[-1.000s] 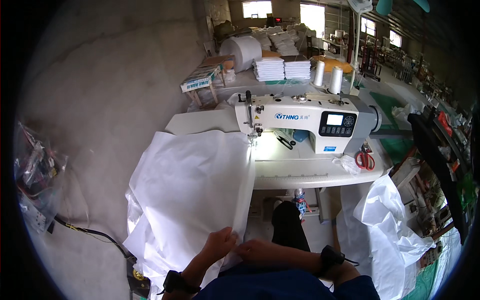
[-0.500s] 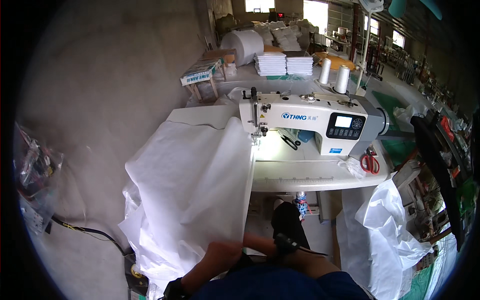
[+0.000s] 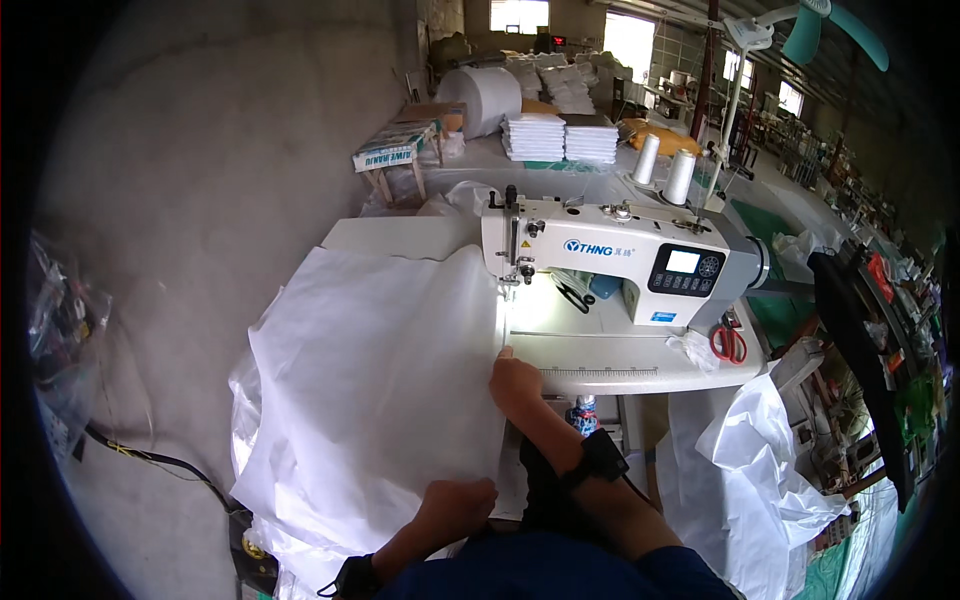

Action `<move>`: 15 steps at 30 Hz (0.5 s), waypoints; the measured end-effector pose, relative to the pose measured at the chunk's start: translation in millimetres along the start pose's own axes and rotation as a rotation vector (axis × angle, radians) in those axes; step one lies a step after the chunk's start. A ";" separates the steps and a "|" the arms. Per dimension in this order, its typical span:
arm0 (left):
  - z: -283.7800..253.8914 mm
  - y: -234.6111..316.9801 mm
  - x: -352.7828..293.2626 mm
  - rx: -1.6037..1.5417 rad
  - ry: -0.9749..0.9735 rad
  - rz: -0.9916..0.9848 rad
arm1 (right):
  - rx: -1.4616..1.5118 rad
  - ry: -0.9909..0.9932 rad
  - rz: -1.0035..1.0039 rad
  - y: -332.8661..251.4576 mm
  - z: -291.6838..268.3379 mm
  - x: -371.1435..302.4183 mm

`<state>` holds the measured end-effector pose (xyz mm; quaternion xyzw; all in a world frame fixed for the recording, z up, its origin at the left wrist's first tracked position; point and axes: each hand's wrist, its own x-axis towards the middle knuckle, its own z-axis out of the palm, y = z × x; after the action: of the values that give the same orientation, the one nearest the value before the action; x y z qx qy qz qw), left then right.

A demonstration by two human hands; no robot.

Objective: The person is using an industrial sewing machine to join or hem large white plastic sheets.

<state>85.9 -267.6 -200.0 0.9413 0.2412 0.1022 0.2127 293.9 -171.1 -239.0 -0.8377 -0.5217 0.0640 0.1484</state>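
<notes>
A large white sheet (image 3: 375,360) spreads over the left side of the sewing machine (image 3: 600,240) table and hangs toward my lap. Its right edge runs up to the lit needle area, under the presser foot. My right hand (image 3: 516,384) is closed on that edge at the table's front, fingers pinched just below the needle area. Close to my body, my left hand (image 3: 456,508) is curled shut at the sheet's lower right part. Its fingertips are partly hidden, but the sheet bunches at them.
On the table lie black scissors (image 3: 575,297) behind the needle and red-handled scissors (image 3: 729,345) at the right. Two white thread cones (image 3: 679,178) stand behind the machine. Another crumpled white sheet (image 3: 750,460) hangs at the right. Folded white stacks (image 3: 533,137) sit at the back.
My right hand has moved up and forward from beside my left hand to the sheet's edge near the needle. My left hand stays low by the sheet. The view has shifted slightly.
</notes>
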 end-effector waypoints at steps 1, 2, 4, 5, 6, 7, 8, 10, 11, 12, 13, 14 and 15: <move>2.3 -3.4 -0.1 0.003 0.001 -0.003 | 0.003 0.000 -0.003 -4.9 1.4 -4.2; 7.7 -8.7 0.3 -0.082 0.084 -0.035 | 0.000 0.006 -0.022 -9.4 3.3 -9.3; 15.0 -17.1 6.0 -0.167 0.166 -0.063 | -0.004 0.014 -0.037 -10.9 3.5 -17.8; 17.6 -20.1 10.1 -0.224 0.201 -0.080 | 0.002 0.026 -0.062 -9.0 1.9 -21.5; 19.6 -22.9 14.3 -0.281 0.236 -0.099 | 0.007 0.038 -0.088 -7.5 2.5 -23.5; 20.9 -24.9 19.5 -0.282 0.232 -0.095 | 0.008 0.039 -0.083 -4.7 5.7 -23.8; 21.6 -26.6 24.6 -0.288 0.226 -0.121 | 0.049 0.057 -0.065 -2.5 9.0 -23.7; 24.0 -32.0 34.1 -0.295 0.219 -0.148 | 0.092 0.074 -0.045 0.5 13.4 -21.8; 25.8 -35.5 38.7 -0.266 0.232 -0.150 | 0.157 0.080 -0.044 1.1 14.4 -20.5; 26.8 -38.2 42.8 -0.238 0.246 -0.153 | 0.222 0.086 -0.043 1.6 15.4 -19.3; 26.5 -40.1 47.4 -0.237 0.244 -0.152 | 0.223 0.086 -0.041 2.2 16.4 -18.5; 25.0 -41.6 52.6 -0.244 0.251 -0.159 | 0.267 0.093 -0.034 2.5 17.3 -17.8; 23.5 -43.0 57.7 -0.249 0.259 -0.166 | 0.311 0.100 -0.028 2.5 18.1 -17.0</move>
<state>125.0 -213.1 -235.1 0.8636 0.3287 0.2337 0.3026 283.7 -184.0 -257.8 -0.7993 -0.5093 0.1003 0.3028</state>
